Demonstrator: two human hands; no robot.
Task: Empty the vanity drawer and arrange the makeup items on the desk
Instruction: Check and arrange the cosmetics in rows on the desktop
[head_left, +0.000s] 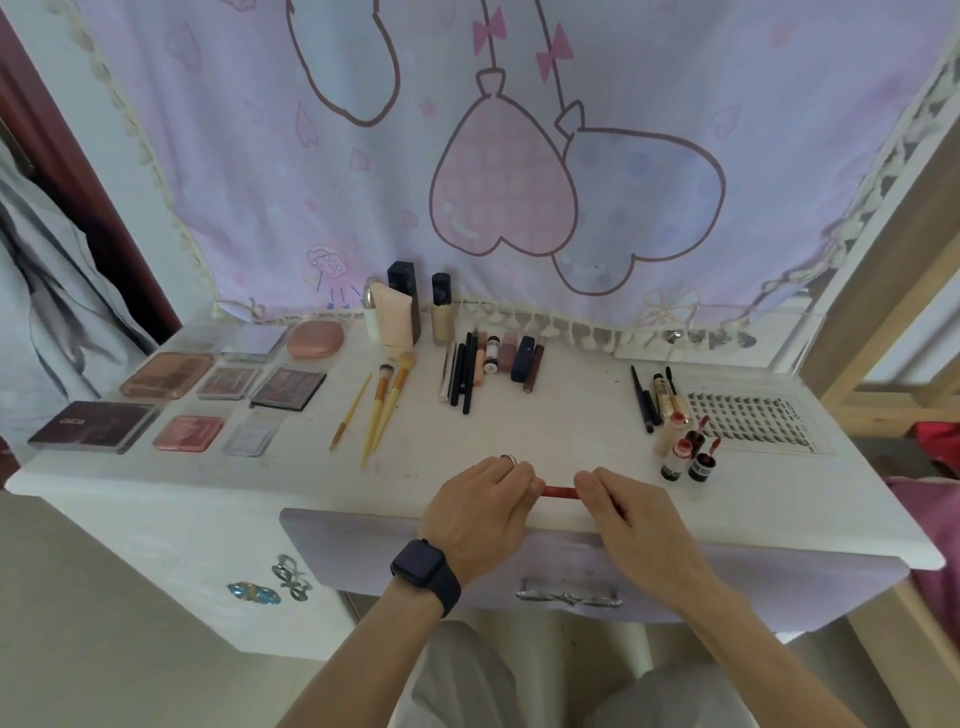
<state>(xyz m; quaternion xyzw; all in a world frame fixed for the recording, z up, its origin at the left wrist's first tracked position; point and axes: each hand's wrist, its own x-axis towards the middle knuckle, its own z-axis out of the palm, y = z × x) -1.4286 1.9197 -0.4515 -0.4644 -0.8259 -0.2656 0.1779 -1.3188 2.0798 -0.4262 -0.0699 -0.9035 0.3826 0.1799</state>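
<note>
Low in the centre, the left hand (480, 512) and right hand (621, 512), fingers curled, each pinch one end of a red pencil (560, 491) above the front edge of the white desk (545, 431). If the pencil pulls apart with a jerk, the right hand could topple the small bottles (691, 457) nearby. Sorted rows cover the desk, and a pink curtain (363, 182) hangs behind.

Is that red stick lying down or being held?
Held: the left hand and right hand each grip an end of the red stick.
</note>
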